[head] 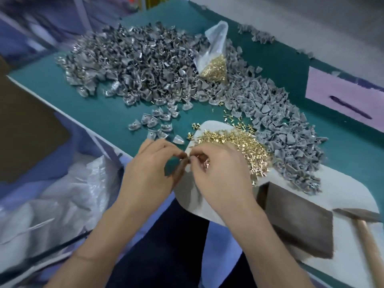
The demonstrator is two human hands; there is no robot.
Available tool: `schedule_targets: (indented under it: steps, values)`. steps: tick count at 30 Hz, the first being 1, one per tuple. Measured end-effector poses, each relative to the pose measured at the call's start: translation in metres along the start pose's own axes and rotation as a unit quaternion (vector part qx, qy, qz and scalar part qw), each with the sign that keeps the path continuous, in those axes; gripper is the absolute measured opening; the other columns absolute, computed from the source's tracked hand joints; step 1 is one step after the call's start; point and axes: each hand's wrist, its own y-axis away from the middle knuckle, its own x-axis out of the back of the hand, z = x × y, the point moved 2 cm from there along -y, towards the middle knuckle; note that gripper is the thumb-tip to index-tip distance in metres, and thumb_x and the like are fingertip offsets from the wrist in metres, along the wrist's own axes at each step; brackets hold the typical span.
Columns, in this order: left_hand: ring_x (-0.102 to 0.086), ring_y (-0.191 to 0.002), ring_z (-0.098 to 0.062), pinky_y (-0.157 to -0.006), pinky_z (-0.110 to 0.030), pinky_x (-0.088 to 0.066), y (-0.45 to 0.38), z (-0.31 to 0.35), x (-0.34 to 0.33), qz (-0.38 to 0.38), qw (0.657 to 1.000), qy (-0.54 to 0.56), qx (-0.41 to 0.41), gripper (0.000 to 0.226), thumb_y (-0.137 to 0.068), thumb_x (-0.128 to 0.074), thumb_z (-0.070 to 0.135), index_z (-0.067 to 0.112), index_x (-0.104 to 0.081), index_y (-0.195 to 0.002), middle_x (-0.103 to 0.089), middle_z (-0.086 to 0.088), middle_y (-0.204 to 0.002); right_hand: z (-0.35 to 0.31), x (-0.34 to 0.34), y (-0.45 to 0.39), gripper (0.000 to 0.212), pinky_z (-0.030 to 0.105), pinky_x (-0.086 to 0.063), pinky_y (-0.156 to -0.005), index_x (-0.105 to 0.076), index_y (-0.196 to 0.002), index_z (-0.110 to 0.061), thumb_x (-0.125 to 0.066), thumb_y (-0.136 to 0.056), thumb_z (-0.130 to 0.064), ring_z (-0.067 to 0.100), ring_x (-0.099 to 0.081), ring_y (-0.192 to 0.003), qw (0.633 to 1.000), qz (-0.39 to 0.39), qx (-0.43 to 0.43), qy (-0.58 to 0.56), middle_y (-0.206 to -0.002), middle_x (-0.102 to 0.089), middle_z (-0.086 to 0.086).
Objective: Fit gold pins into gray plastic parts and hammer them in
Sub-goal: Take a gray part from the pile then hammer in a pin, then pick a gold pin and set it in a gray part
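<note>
My left hand (pixel 152 169) pinches a small gray plastic part (pixel 184 161) at the near edge of the table. My right hand (pixel 218 173) meets it fingertip to fingertip and pinches a gold pin (pixel 192 159) against that part; a few more pins lie under its curled fingers. Just behind my right hand a heap of loose gold pins (pixel 234 144) lies on a white mat (pixel 207 125). A hammer (pixel 361 223) with a wooden handle lies at the right beside a dark metal block (pixel 299 219).
A big pile of gray parts (pixel 141 63) covers the far green table (pixel 93 109), and a second pile (pixel 291 134) curves along the right. A clear bag of pins (pixel 214 61) leans between them. Several parts (pixel 155 123) lie apart. A white plastic sack (pixel 62 196) sits lower left.
</note>
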Motion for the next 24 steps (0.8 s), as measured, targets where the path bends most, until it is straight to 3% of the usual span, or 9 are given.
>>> schedule_targets:
  steps: [6,10,13,17,21,24]
  values:
    - [-0.049,-0.09,-0.017,-0.067,-0.039,-0.048,-0.005,-0.029,0.005,-0.02,0.999,-0.036,0.032,0.012,-0.09,-0.071,0.035,0.025,-0.072,-0.096,-0.062,0.012,-0.094,-0.012,-0.028,-0.024,0.012,0.038,-0.045,-0.083,-0.075,-0.093,-0.027,-0.063,-0.094,-0.028,0.015,-0.046,-0.088,0.999,-0.038,0.024,0.008,-0.087,-0.068,-0.01]
    - [-0.05,-0.098,-0.023,-0.078,-0.031,-0.043,-0.018,-0.027,0.002,0.01,0.997,-0.08,0.0,0.027,-0.085,-0.076,0.031,0.019,-0.067,-0.107,-0.062,0.004,-0.106,0.001,-0.028,-0.043,0.014,0.035,-0.047,-0.087,-0.075,-0.101,-0.028,-0.064,-0.095,-0.022,0.014,-0.055,-0.097,0.995,-0.012,0.005,-0.094,-0.094,-0.067,-0.011]
    - [-0.054,-0.099,-0.03,-0.085,-0.041,-0.046,-0.035,-0.025,-0.003,-0.007,0.993,-0.108,-0.038,0.027,-0.087,-0.076,0.027,0.015,-0.07,-0.11,-0.064,-0.003,-0.108,0.011,-0.028,-0.059,0.03,0.035,-0.044,-0.101,-0.066,-0.124,-0.027,-0.058,-0.097,-0.016,0.013,-0.05,-0.117,0.997,0.028,-0.03,-0.061,-0.12,-0.061,-0.01]
    - [-0.055,-0.096,-0.029,-0.08,-0.04,-0.043,-0.051,-0.022,-0.003,-0.029,0.991,-0.127,-0.03,0.021,-0.086,-0.077,0.028,0.021,-0.072,-0.105,-0.066,0.002,-0.101,0.012,-0.038,-0.072,0.048,0.042,-0.03,-0.119,-0.053,-0.146,-0.025,-0.057,-0.098,-0.024,0.018,-0.032,-0.143,0.998,-0.063,-0.011,0.01,-0.153,-0.044,-0.002]
    - [-0.055,-0.097,-0.029,-0.08,-0.038,-0.037,-0.057,-0.028,0.002,-0.013,0.988,-0.155,-0.007,0.018,-0.082,-0.078,0.027,0.022,-0.07,-0.098,-0.066,0.003,-0.098,0.012,-0.041,-0.075,0.043,0.041,-0.032,-0.117,-0.058,-0.142,-0.026,-0.055,-0.1,-0.029,0.018,-0.036,-0.141,0.996,-0.08,0.036,0.029,-0.152,-0.047,-0.003]
    - [-0.053,-0.096,-0.031,-0.079,-0.043,-0.042,-0.059,-0.033,0.004,0.01,0.988,-0.152,0.011,0.015,-0.085,-0.076,0.024,0.019,-0.07,-0.099,-0.066,0.001,-0.099,0.01,-0.042,-0.072,0.035,0.038,-0.042,-0.105,-0.068,-0.13,-0.025,-0.061,-0.098,-0.035,0.017,-0.047,-0.128,0.996,-0.053,0.056,0.033,-0.135,-0.058,-0.004]
